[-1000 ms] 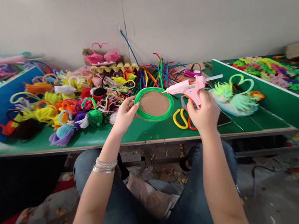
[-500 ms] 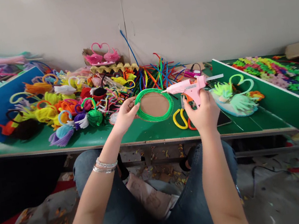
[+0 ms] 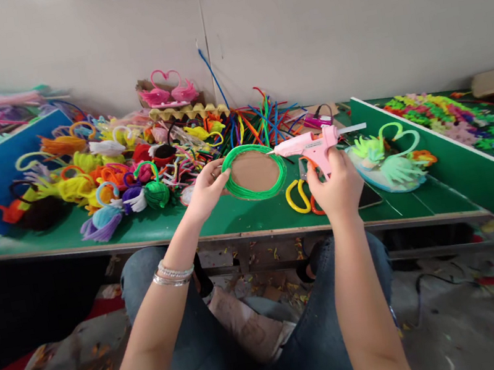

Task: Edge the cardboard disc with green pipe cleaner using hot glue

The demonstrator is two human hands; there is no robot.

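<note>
My left hand (image 3: 208, 189) pinches the left edge of a round cardboard disc (image 3: 252, 171). Green pipe cleaner (image 3: 260, 193) runs in rings around the disc's outer part, leaving the brown middle bare. In my right hand (image 3: 338, 186) is a pink hot glue gun (image 3: 309, 145), its nozzle pointing left at the upper right of the disc, by the inner side of the green ring. A clear glue stick (image 3: 353, 128) sticks out of the gun's back. Scissors with yellow and orange handles (image 3: 296, 197) lie below the gun, partly hidden by my right hand.
Fluffy pipe-cleaner swans (image 3: 107, 219) crowd the green table's left side. Loose pipe cleaners (image 3: 264, 116) lie behind the disc. A pale green swan pair (image 3: 400, 164) stands right, beside a slanted green divider (image 3: 449, 159). A pink swan pair (image 3: 169, 91) sits at the back.
The glue gun has shifted slightly left, its nozzle now reaching farther in over the disc. My left hand and the disc have stayed almost in place.
</note>
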